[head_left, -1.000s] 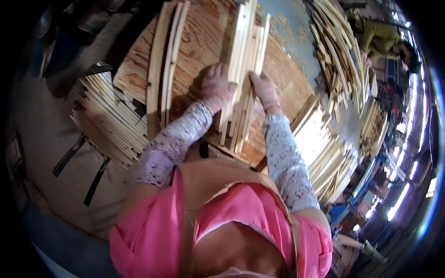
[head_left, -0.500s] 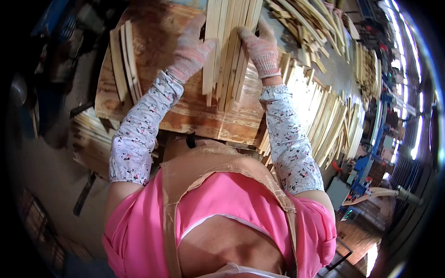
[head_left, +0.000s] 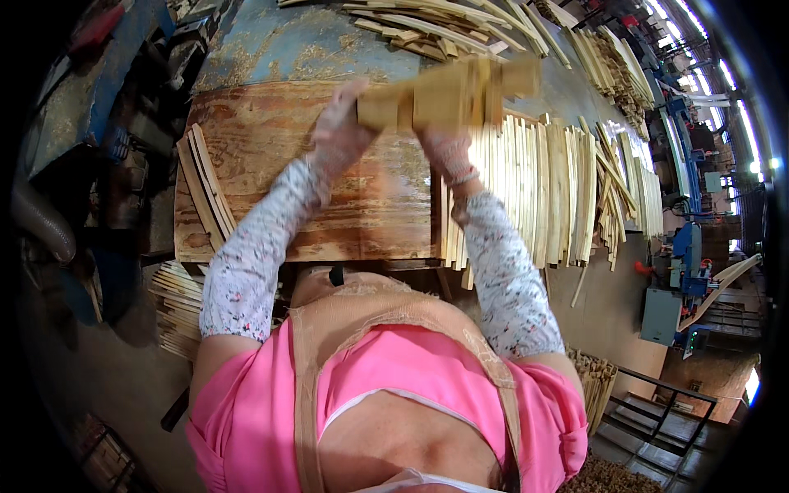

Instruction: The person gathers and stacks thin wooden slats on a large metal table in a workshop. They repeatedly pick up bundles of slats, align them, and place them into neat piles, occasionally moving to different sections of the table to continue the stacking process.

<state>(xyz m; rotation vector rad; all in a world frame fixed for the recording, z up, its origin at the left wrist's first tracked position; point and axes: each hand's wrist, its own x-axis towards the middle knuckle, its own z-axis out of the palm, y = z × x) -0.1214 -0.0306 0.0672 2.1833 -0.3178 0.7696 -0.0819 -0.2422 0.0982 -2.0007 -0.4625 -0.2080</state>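
A bundle of wooden strips (head_left: 448, 99) is held up over the far right part of a plywood board (head_left: 271, 131), lying crosswise and smeared by motion. My left hand (head_left: 341, 127), in a pale pink-striped glove, grips its left end. Against the bundle's near side, my right hand (head_left: 448, 152) is closed on it, its fingers partly hidden by the wood. White patterned sleeves cover both forearms. A few slightly curved strips (head_left: 207, 185) rest on the left edge of the board.
Right of the board stands a long row of pale strips (head_left: 534, 189). Beyond it, a blue-grey surface (head_left: 271, 37) carries sawdust and a loose pile of strips (head_left: 436, 25). More strips (head_left: 177, 304) are stacked low at left. A dark machine (head_left: 123, 123) stands at the far left.
The bundle, pointing away from me on the board before, has been lifted and turned crosswise toward the right. Both hands moved with it. My view has shifted, showing more of the far surface.
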